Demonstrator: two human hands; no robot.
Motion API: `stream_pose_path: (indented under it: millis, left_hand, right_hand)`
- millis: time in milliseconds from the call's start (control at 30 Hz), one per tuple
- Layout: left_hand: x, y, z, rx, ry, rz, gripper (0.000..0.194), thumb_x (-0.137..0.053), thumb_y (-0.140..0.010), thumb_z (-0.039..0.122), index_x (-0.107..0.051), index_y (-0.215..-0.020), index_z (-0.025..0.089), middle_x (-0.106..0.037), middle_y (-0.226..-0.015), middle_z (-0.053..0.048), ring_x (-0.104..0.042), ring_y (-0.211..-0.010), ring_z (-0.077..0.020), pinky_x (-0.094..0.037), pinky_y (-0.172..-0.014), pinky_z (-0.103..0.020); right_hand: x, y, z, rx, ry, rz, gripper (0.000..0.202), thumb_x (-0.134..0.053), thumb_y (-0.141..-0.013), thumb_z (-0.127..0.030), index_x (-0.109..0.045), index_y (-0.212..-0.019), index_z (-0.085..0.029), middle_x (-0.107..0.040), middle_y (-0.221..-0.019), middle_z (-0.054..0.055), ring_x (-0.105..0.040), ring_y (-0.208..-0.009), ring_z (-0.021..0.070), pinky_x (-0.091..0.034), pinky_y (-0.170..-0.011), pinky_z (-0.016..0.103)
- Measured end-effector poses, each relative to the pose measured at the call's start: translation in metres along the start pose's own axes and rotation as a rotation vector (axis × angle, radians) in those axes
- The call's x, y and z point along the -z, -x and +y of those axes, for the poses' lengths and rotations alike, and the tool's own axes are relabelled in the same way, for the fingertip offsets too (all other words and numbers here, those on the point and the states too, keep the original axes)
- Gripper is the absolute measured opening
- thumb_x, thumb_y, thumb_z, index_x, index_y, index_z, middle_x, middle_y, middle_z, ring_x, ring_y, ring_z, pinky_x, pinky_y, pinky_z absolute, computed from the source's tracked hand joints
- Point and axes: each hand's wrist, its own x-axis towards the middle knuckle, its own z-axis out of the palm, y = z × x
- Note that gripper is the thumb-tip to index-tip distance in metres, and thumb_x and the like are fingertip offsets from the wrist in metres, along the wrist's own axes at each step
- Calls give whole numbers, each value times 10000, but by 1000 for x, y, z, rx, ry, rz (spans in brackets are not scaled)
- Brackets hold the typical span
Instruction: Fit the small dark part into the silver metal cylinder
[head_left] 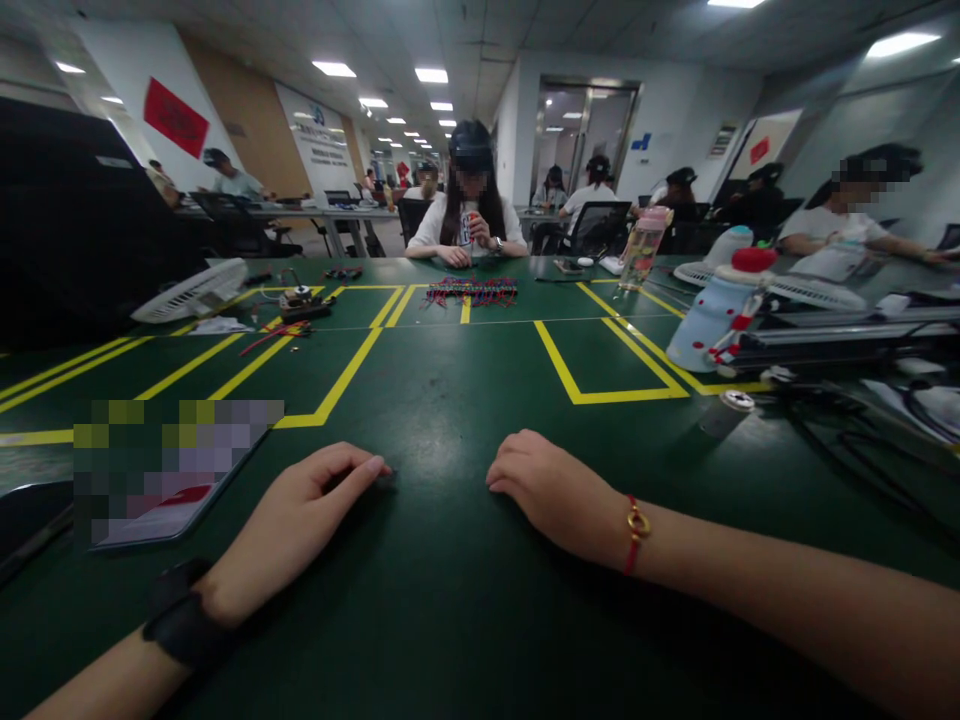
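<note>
Left hand (304, 515): thumb against curled forefinger, small dark spot (388, 480) at the tips; can't tell if that's a held part or shadow, so grip unconfirmed. Right hand (559, 500): palm down, fingers loosely bent, not clenched hard; underside hidden, can't tell if anything's in it. Hands apart, green tabletop (435, 400) between. Nearest to left hand: flat sheet (225, 480) just beyond its outer side, mostly pixelated, contents unreadable. Right of right hand, further out: silver can (726, 413), label side dim. Both forearms cut off by frame.
</note>
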Motion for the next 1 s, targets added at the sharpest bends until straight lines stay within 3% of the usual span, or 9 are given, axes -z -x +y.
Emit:
stream_pose_path:
  millis: [100, 200, 300, 433, 567, 733, 900, 1000]
  left_hand:
    - [0, 0, 0, -7, -2, 4, 329, -472, -864, 520, -675, -866, 262, -688, -922, -4, -619, -895, -212, -442, -795, -305]
    - [-2, 0, 0, -19, 11, 1, 325, -474, -863, 518, -671, -859, 260, -684, -918, -3, -619, -891, -209, -443, -792, -303]
    - [-3, -1, 0, -20, 9, -9, 336, -467, -866, 526, -663, -863, 253, -677, -919, -10, -616, -890, -215, -442, -788, -311]
    - [-4, 0, 2, -23, 11, -29, 338, -453, -878, 525, -649, -880, 250, -666, -939, -15, -605, -906, -218, -435, -803, -322]
    - [-3, 1, 3, -37, 10, -28, 339, -443, -883, 523, -642, -873, 249, -662, -932, -20, -599, -906, -220, -434, -804, -326]
    - [-4, 1, 4, -46, 4, -28, 330, -449, -882, 510, -649, -860, 249, -664, -922, -13, -604, -892, -210, -442, -781, -307]
    - [-4, 1, 2, -52, 4, -25, 324, -456, -879, 508, -663, -866, 258, -671, -924, -1, -612, -893, -205, -446, -785, -293]
    - [-4, 1, 2, -58, 6, -32, 322, -452, -884, 501, -661, -866, 256, -670, -931, -3, -608, -901, -206, -443, -799, -299]
  right_hand:
    - [18, 11, 14, -65, -4, 77, 209, -449, -892, -190, -658, -879, -189, -623, -916, 55, -545, -890, 149, -464, -811, 323]
    - [59, 43, 44, -191, 128, 238, 188, -480, -871, -215, -647, -956, -202, -632, -959, 56, -568, -894, 161, -463, -815, 338]
    - [104, 80, 79, -349, 414, 370, 218, -503, -853, -249, -650, -993, -168, -641, -1005, 81, -581, -924, 186, -444, -850, 352]
    - [144, 116, 116, -654, 659, 287, 288, -482, -856, -269, -668, -1024, -127, -649, -1018, 125, -585, -922, 203, -424, -793, 332]
    - [155, 127, 129, -821, 584, 163, 331, -465, -865, -343, -682, -1030, -156, -670, -1007, 107, -603, -866, 186, -409, -748, 316]
    - [152, 124, 127, -799, 564, 302, 319, -492, -846, -346, -683, -1024, -162, -678, -999, 103, -617, -837, 180, -414, -724, 297]
    - [149, 122, 126, -794, 464, 229, 301, -517, -826, -361, -694, -976, -168, -689, -964, 90, -631, -832, 186, -422, -739, 296]
    - [150, 124, 127, -797, 470, 251, 311, -515, -829, -362, -686, -1008, -174, -686, -988, 85, -632, -851, 188, -424, -750, 296]
